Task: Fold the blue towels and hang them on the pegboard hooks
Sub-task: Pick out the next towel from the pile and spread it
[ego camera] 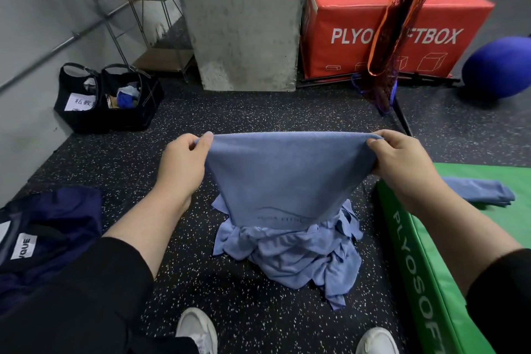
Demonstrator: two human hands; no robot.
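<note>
Left hand [179,164] and right hand [402,161] fingers pinched towel [287,175] top corners, towel hung above pile [298,253], folded towel [482,191] right of pile

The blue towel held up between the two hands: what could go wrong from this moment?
1. The held towel hangs down onto the pile of towels on the floor; lifting may drag others along.
2. The left hand and right hand pinch only the top corners, so one could slip.
3. No pegboard is in view; the folded towel waits on the green mat.
</note>
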